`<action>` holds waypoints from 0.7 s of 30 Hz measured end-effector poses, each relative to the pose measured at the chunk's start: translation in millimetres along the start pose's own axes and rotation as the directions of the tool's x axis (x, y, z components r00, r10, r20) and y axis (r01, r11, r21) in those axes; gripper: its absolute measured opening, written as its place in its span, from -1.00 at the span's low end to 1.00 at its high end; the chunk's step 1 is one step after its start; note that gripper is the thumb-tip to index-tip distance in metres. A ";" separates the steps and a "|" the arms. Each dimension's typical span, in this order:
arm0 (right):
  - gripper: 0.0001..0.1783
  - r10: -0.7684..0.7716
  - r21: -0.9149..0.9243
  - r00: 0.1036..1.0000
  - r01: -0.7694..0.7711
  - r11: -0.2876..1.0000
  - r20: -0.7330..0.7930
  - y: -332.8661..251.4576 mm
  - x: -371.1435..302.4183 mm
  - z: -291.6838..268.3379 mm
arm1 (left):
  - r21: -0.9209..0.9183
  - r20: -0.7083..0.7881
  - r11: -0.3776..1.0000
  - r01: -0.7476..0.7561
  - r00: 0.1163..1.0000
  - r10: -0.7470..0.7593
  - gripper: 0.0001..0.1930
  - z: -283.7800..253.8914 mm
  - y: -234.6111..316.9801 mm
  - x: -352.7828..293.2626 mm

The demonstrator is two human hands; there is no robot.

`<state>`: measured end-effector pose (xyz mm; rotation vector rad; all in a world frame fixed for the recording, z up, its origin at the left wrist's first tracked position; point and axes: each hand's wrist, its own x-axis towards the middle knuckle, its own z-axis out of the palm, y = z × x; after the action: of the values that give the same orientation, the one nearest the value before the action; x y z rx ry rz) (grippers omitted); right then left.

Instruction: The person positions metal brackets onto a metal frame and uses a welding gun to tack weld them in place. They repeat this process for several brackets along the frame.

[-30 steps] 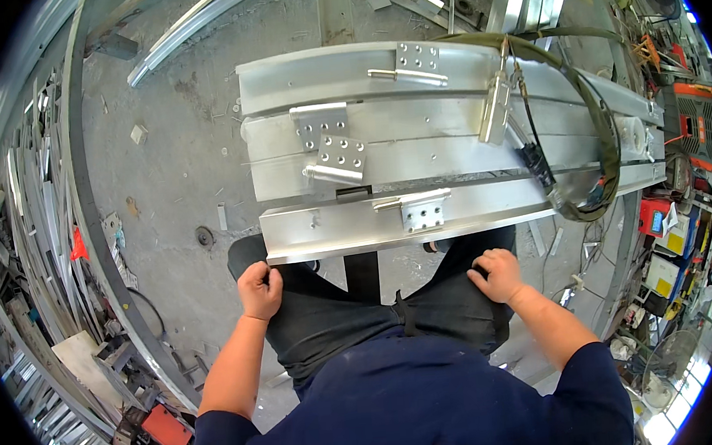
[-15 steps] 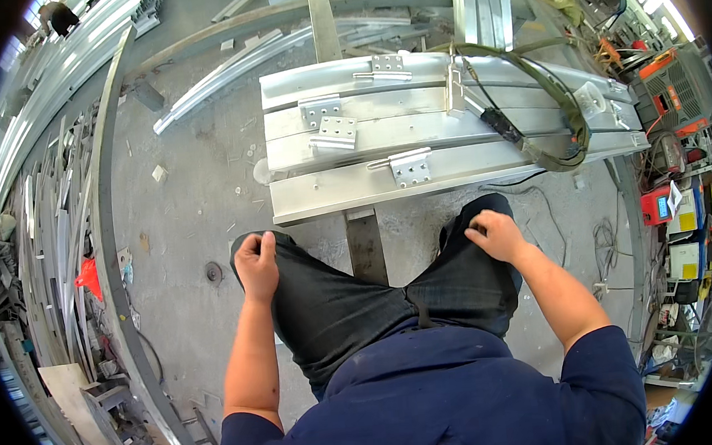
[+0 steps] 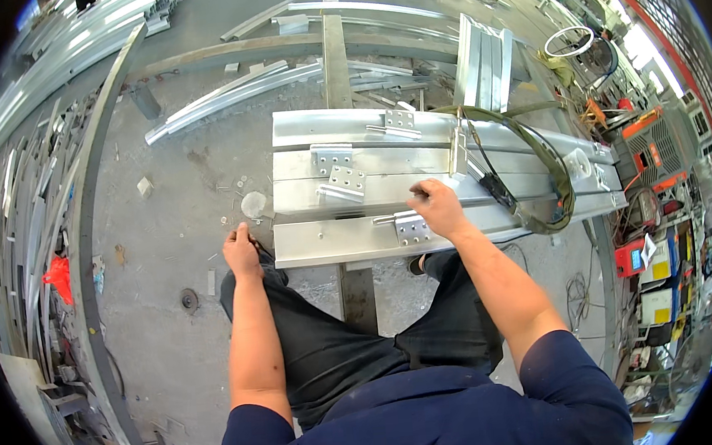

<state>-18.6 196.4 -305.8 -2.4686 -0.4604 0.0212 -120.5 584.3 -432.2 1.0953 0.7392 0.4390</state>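
We see a silver hinge (image 3: 413, 233) lying on the nearest metal bar (image 3: 332, 243), its pin pointing left, with the right hand (image 3: 439, 210) just beside it, above the gap to the next bar. That hand's fingers are bent inward, and we cannot tell whether they pinch anything. The left hand (image 3: 242, 252) is loosely curled near the left knee, just off the bar's left end; we cannot make out whether it holds something or touches the trousers (image 3: 332, 341). Farther back across the row, we find two hinges close together toward the left, and another on the farthest bar (image 3: 315, 127). Toward the right end a green hose (image 3: 552, 144) loops over the bars, beside a clear roll (image 3: 577, 165). Beyond, we see an orange-and-grey machine (image 3: 655, 149) on the right and a red bag (image 3: 58, 280) on the left.
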 end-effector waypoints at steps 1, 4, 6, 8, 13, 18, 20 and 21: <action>-0.70 -0.018 -0.014 1.000 0.018 1.000 -0.013 2.1 13.6 8.3 | 0.009 0.003 1.000 0.014 1.000 -0.014 -0.70 -1.7 1.5 2.8; -0.68 -0.046 -0.047 0.998 0.044 0.998 -0.042 8.5 52.8 29.2 | 0.025 -0.009 0.994 0.107 0.994 -0.107 -0.71 0.0 5.4 10.6; -0.72 -0.043 -0.053 0.999 0.043 0.998 0.004 12.5 69.9 35.8 | 0.040 -0.040 0.988 0.152 0.988 -0.150 -0.71 5.5 8.7 13.2; -0.76 -0.065 -0.066 0.997 0.068 0.995 0.038 14.9 79.3 41.3 | 0.111 -0.046 0.983 0.148 0.989 -0.144 -0.71 10.9 6.0 20.1; -0.85 -0.239 -0.146 0.971 0.237 0.960 0.006 23.3 81.0 45.5 | 0.181 -0.028 0.969 0.170 0.986 -0.167 -0.72 23.7 1.6 27.6; -0.90 0.012 0.059 0.983 -0.024 0.998 0.182 13.5 60.0 14.5 | 0.220 -0.022 0.962 0.160 0.987 -0.159 -0.72 33.9 -0.1 26.2; -0.90 0.000 0.088 0.948 -0.030 0.996 0.319 20.6 50.7 4.5 | 0.229 -0.011 0.962 0.147 0.989 -0.148 -0.72 33.8 -1.9 25.0; -0.89 -0.044 0.098 0.939 0.011 0.995 0.341 24.9 47.7 -0.8 | 0.232 -0.001 0.962 0.140 0.990 -0.144 -0.72 34.0 -3.2 24.4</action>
<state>34.3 193.1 -315.2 -2.3689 -0.6260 0.4587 -79.2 577.3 -434.0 1.2529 0.8648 0.2243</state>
